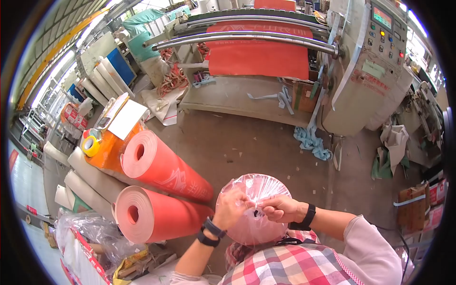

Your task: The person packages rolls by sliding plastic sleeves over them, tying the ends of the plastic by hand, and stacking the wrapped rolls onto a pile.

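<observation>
A pinkish roll stands on end right in front of me, covered by a clear plastic bag (256, 183) whose mouth is bunched at the top centre. My left hand (232, 207) pinches the gathered film from the left. From the other side my right hand (281, 209) grips the same bunch, fingers closed and thumb on top. The two hands almost meet, with a small dark opening just below them. To the left, two red rolls of sheet material (161, 164) lean with their hollow cores facing up; the lower red roll (156, 214) rests beside the upper one.
A machine with a red printed sheet (259, 59) on its rollers stands ahead. Its control cabinet (361, 71) is on the right. Yellow tape (90, 146) lies on an orange-covered stack, left. Blue strips (311, 142) litter the floor. Crumpled clear plastic (90, 232) is at lower left.
</observation>
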